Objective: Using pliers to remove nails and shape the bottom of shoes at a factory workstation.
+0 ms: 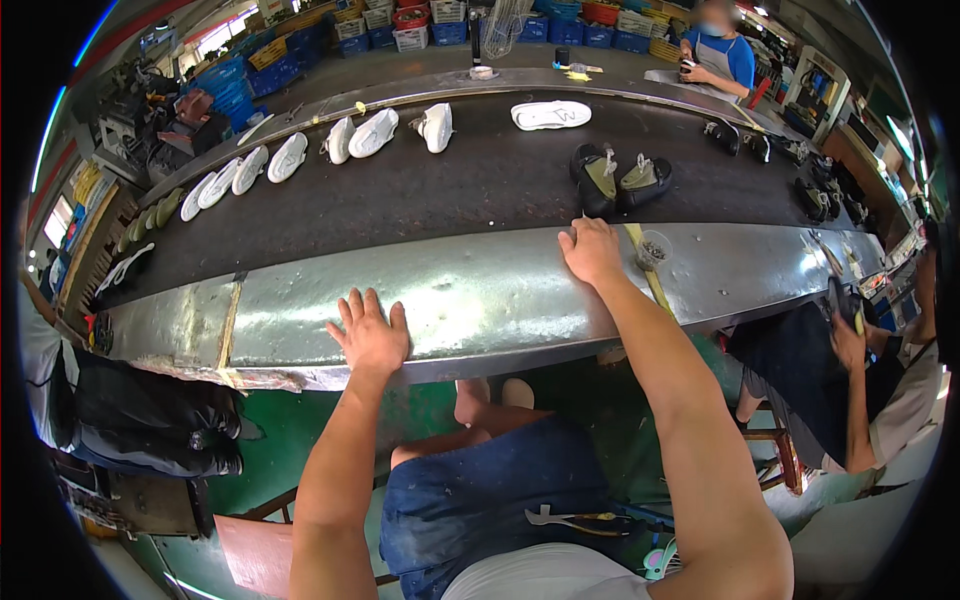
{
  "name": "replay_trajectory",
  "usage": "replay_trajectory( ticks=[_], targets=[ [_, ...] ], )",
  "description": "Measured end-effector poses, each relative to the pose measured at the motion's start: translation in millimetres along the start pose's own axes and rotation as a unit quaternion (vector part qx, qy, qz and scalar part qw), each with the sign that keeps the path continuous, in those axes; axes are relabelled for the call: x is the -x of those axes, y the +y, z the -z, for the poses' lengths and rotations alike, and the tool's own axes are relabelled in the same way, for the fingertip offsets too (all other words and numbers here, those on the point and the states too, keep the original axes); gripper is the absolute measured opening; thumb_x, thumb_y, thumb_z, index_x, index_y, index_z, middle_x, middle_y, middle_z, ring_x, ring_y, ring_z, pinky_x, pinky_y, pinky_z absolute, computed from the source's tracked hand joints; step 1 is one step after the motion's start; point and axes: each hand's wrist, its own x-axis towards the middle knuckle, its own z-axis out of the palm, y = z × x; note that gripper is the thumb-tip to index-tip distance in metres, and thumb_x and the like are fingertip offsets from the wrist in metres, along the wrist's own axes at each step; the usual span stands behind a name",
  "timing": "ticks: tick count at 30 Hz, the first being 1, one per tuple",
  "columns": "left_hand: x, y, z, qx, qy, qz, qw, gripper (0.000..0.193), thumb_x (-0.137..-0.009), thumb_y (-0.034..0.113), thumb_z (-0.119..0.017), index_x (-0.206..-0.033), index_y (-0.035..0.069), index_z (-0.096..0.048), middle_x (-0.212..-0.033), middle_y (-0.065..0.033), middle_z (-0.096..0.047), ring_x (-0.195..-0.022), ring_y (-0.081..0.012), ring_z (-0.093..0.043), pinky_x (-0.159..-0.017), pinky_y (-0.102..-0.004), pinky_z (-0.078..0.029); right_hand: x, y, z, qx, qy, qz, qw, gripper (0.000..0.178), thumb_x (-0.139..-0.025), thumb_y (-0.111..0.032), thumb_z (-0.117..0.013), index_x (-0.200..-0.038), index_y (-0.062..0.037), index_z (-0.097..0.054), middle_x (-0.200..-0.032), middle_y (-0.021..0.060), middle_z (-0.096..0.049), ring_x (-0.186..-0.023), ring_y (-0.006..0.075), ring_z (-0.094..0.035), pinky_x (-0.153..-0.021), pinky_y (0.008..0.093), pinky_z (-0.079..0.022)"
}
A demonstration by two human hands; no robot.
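Note:
My left hand [371, 333] lies flat on the shiny metal ledge [480, 285], fingers spread, holding nothing. My right hand [594, 252] rests at the ledge's far edge with its fingers bent forward and thumb apart; I see nothing in it. Just beyond it, on the dark conveyor belt [430, 190], stands a pair of black shoes with olive insides, a left shoe [597, 180] and a right shoe [645, 182]. To the right of this hand sits a small clear cup of tiny bits [653, 249]. A tool with a metal head and yellow-black handle [580, 520] lies across my lap.
Several white shoes [288, 158] line the belt's left side, with one white shoe [550, 115] on its side farther right. Dark shoes [812, 200] stand at the right end. A seated person [850, 360] works at right; another person [718, 60] is across the belt.

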Motion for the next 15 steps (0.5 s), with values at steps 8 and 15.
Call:
replay_trajectory(
  ticks=[8,15],
  targets=[
    [-2,1,-4,-0.004,0.006,-0.016,1.0,0.067,-0.099,0.046,-0.043,-0.151,0.004,-0.036,-0.162,-0.0186,-0.025,-0.152,-0.0373,-0.014,-0.121,-0.06,-0.005,0,2,-3,-0.023,0.006,-0.014,1.0,0.045,-0.094,-0.038,-0.057,-0.121,-0.0037,-0.064,-0.126,0.0117,-0.062,-0.127,0.0292,-0.048,-0.111,0.0458,-0.033],
    [2,-6,-7,-0.022,0.017,-0.011,1.0,0.067,-0.099,0.048,-0.042,-0.151,0.006,-0.037,-0.162,-0.0172,-0.026,-0.152,-0.0358,-0.015,-0.121,-0.0595,-0.007,-7,-11,11,0.03,-0.012,-0.146,0.989,0.065,-0.094,-0.049,-0.053,-0.133,0.0028,-0.056,-0.14,0.0151,-0.051,-0.137,0.0312,-0.038,-0.117,0.0474,-0.024]
  ],
)
